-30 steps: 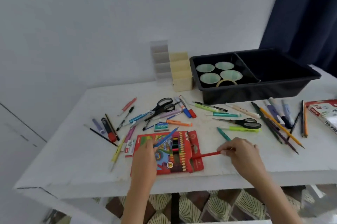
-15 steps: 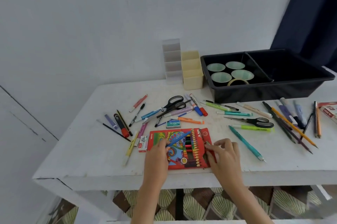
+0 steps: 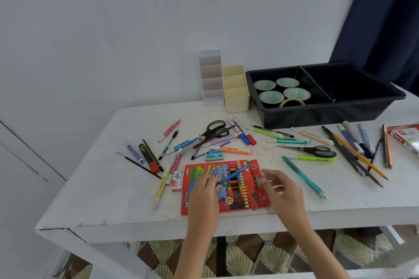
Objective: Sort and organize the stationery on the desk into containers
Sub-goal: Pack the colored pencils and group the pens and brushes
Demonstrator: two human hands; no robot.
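Lining up a blue pencil with its box on the white table (image 3: 102, 199).

The red box (image 3: 199, 171) of coloured pencils lies flat at the near edge, right in front of me, its end flap (image 3: 260, 201) open on the right. My left hand (image 3: 203, 194) rests on the box's left half, fingers pinched round the lower end of the blue pencil (image 3: 234, 174). My right hand (image 3: 284, 192) hovers just right of the flap, fingers spread and loose, holding nothing. The pencil slants from my left fingers up toward the far right, across the box window, while the pencils inside lie left to right with their tips toward the flap. I judge it must be turned to their line and fed in from the flap end, where my right hand is nearer.
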